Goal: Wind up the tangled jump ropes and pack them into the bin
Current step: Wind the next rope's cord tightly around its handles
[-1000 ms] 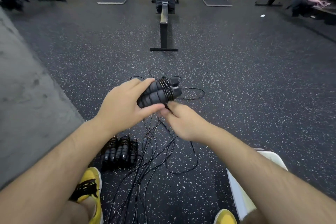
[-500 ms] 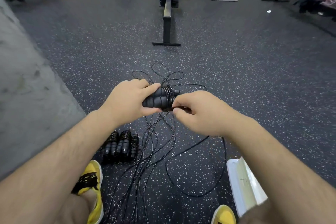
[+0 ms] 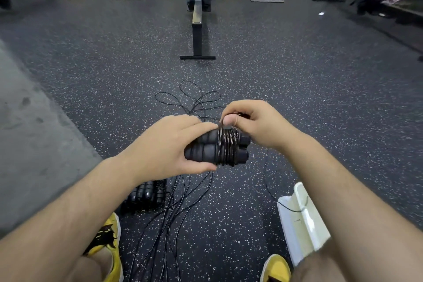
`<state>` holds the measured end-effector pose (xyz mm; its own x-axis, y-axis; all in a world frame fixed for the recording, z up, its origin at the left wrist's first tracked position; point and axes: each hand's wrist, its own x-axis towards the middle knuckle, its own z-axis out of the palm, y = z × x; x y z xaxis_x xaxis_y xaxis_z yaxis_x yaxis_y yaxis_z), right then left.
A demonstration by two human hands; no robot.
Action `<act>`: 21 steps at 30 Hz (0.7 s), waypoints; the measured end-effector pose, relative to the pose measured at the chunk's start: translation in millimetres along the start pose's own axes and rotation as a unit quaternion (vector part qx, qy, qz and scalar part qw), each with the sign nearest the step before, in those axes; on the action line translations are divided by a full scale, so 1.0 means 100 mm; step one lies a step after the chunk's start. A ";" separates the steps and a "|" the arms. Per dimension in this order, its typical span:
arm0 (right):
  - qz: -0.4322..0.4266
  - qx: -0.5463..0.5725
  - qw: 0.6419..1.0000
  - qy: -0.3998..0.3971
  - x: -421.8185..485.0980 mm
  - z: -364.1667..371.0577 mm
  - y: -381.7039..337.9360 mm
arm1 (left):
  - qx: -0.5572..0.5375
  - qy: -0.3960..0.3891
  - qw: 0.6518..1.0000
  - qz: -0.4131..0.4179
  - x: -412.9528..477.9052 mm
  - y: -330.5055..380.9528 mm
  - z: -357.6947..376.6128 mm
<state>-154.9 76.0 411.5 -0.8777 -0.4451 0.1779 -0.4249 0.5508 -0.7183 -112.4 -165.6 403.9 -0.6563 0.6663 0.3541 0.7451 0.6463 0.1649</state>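
Head view: the left hand point(image 3: 164, 144) grips the paired foam handles point(image 3: 201, 152) above the floor near centre, probably light and grippy, while the right hand point(image 3: 256, 121) pinches the thin, likely springy cord point(image 3: 226, 146), best kept taut.

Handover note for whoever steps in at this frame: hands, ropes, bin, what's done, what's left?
Left hand grips the paired handles. Right hand pinches the cable over its coil, mid-wrap.
Wound bundles lie on the floor by the left shoe; loose ropes sprawl between the feet; white bin stands at right.
Done: those bundles. Left: finish this wrap, wind the loose ropes, bin everything.
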 end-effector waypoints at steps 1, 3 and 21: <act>0.007 0.036 0.999 -0.003 0.01 0.01 0.03 | -0.013 0.005 1.000 -0.009 0.00 0.04 -0.03; 0.010 0.095 0.995 -0.004 0.02 0.07 0.02 | -0.043 0.010 0.999 -0.032 -0.03 0.08 -0.08; 0.085 0.024 0.992 -0.095 0.08 0.83 -0.37 | 0.036 0.068 0.988 -0.137 -0.17 -0.44 -0.04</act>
<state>-128.1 -6.9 384.3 -0.8760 -0.4765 -0.0751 -0.2595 0.5968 -0.7593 -133.1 -206.7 394.3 -0.8067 0.4090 0.4267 0.5277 0.8234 0.2085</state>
